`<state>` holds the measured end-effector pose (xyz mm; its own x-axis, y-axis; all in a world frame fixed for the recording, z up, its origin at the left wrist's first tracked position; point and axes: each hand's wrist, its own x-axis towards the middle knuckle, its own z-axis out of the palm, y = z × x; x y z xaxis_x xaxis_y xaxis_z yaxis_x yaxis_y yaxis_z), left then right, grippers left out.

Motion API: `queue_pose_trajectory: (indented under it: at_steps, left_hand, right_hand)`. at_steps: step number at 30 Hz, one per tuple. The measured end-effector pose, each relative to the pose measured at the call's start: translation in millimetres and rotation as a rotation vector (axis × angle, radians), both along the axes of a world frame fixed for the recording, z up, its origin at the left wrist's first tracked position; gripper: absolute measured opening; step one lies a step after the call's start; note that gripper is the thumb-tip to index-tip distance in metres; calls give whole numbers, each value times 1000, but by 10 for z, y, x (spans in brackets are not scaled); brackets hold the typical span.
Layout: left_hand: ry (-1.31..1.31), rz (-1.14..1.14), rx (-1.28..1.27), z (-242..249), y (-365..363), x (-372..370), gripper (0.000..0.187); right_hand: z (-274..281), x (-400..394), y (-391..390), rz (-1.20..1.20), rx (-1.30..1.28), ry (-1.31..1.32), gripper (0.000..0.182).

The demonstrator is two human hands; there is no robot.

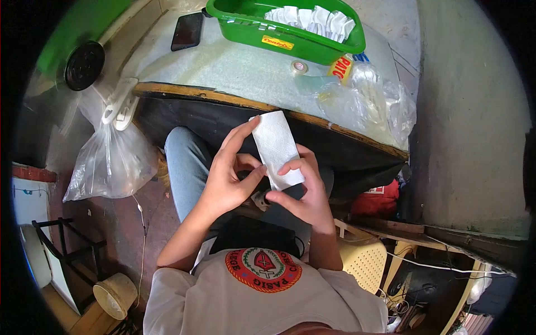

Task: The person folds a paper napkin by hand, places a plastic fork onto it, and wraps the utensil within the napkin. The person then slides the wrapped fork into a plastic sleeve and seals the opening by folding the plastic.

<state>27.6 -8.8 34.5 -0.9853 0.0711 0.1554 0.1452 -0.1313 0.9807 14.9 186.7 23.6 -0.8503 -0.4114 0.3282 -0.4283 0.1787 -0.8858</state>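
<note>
A white paper napkin (277,145), folded into a narrow rectangle, is held above my lap, just off the table's front edge. My left hand (231,173) grips its left side, with fingers along the upper left edge and the thumb near the lower left. At the napkin's lower right, my right hand (307,192) pinches it, some fingers behind and others bent over the front; the thumb points toward the lower end. On the table, a green plastic basin (296,39) holds several folded white napkins (312,21).
A dark phone (187,31) and a small tape roll (299,67) lie on the table (240,70). Clear plastic packaging (363,97) is at its right end. A plastic bag (114,159) hangs at left. A bucket (115,296) stands on the floor; a yellow chair (360,262) is at right.
</note>
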Motion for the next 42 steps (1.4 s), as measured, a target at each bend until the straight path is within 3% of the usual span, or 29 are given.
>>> queue_pose_trajectory:
  at_steps: [11,16,20,22,27,42]
  left_hand:
    - [-5,15,-22,-4,9,-18,80]
    - [-4,18,-26,-2,2,-22,79]
    - [5,15,-13,-30,3,-29,78]
    - [-1,15,4,-38,2,-27,78]
    - [-3,10,18,-21,-1,-18,78]
    - [14,-15,27,-42,-11,-12,81]
  right_hand:
    - [-42,63,-44,-71,-185,-187,20]
    - [-30,88,-49,-133,49,63,15]
    - [-103,111,-91,-209,-22,186,13]
    - [-53,160,-68,-278,203,349,14]
    - [-102,181,-120,-330,304,605,17]
    - [-173,188,-107,-311,353,667,18]
